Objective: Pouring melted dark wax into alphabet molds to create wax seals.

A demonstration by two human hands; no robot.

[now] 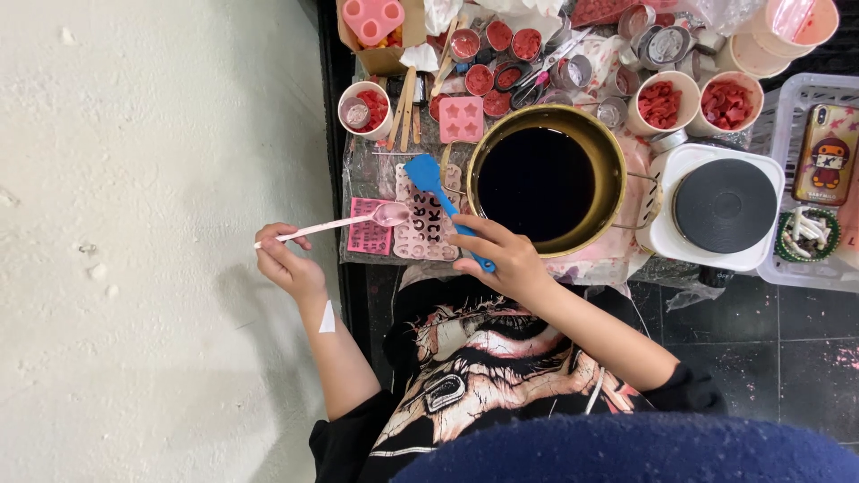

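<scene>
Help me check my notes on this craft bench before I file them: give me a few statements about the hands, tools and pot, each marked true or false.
1. The left hand holds a pink spoon by its handle. True.
2. The right hand holds a red spatula. False: the spatula is blue.
3. The brass-coloured pot holds a dark liquid. True.
4. The pot sits on the hot plate. False: it stands beside the hot plate, to its left in the picture.
5. The spoon's bowl is over the pink letter mould area. True.
6. The two paper cups behind the hot plate hold blue pieces. False: the pieces are red.
</scene>
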